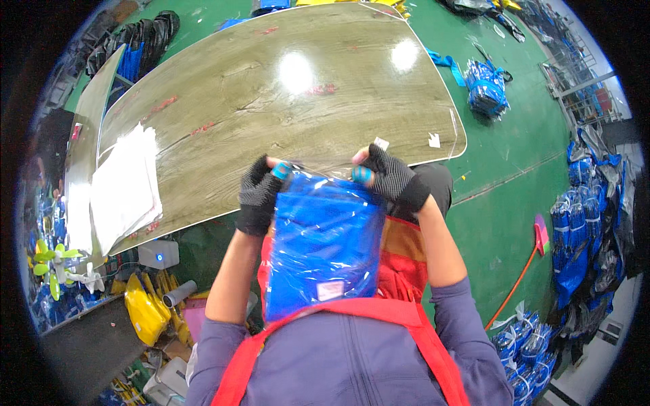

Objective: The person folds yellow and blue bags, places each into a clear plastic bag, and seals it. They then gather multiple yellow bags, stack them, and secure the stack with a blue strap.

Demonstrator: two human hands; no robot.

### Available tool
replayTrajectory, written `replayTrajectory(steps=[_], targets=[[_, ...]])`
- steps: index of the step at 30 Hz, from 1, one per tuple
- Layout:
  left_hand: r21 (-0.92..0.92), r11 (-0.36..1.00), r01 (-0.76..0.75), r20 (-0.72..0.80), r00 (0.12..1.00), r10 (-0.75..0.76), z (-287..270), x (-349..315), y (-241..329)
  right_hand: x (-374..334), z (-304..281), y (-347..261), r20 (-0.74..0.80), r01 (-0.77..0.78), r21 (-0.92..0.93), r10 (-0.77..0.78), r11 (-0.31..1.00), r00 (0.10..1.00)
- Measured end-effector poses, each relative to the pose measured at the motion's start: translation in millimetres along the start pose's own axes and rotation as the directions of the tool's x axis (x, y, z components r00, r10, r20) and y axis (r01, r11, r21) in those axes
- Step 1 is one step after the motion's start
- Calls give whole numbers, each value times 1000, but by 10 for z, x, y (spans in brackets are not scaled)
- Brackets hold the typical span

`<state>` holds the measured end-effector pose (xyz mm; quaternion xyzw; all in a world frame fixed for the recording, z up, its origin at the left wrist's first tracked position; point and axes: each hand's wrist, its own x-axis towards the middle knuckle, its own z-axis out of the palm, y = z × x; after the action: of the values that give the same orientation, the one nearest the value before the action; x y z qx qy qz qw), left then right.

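Pack: flat blue folded item inside a clear, glossy plastic bag, roughly rectangular, crinkled, lots of glare streaks. It's in front of the person's torso, over the lap, just on the near side of the table. Long axis runs near–far, far end leaning slightly right. Far end, toward the table, is a loose clear plastic margin; can't tell if sealed. Small white label at the near end, right of middle.

Left hand: grasping the bag's far left corner, thumb side at the plastic. Right hand: grasping the far right corner, fingers bent. Both wear dark knit gloves with bare fingertips, grey textured palms or backs, blue tape round a digit.

Table: wood-grain top, smooth and shiny, rounded right corner, pale edge, red smudges. White paper sheets, thin, overlapping, on its left. White scrap near the right corner.

Red straps over a dark purple zipped top. Floor green, smooth. Far right, tied blue bundle in shiny plastic. Near left, yellow packs, glossy, and a boxy white device with a blue light. Right, thin orange stick, pink at its far end.
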<state>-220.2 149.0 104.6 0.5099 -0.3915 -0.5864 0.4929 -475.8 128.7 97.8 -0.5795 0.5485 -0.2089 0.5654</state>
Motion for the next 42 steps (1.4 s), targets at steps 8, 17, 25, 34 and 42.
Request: replayTrajectory(steps=[8, 17, 25, 34, 42], targets=[[-101, 991, 92, 450, 892, -37, 70, -299, 28, -204, 29, -205, 244, 117, 207, -167, 971, 955], [-44, 999, 13, 494, 870, 11, -31, -310, -165, -314, -52, -260, 233, 143, 279, -211, 950, 949], [-97, 992, -83, 607, 785, 125, -27, -204, -286, -277, -49, -371, 284, 130, 238, -197, 963, 938], [-105, 971, -215, 333, 912, 238, 390, -279, -577, -207, -235, -547, 463, 77, 155, -141, 985, 875], [-103, 982, -161, 286, 940, 184, 485, 19, -388, -86, -66, -565, 278, 234, 92, -251, 968, 927]])
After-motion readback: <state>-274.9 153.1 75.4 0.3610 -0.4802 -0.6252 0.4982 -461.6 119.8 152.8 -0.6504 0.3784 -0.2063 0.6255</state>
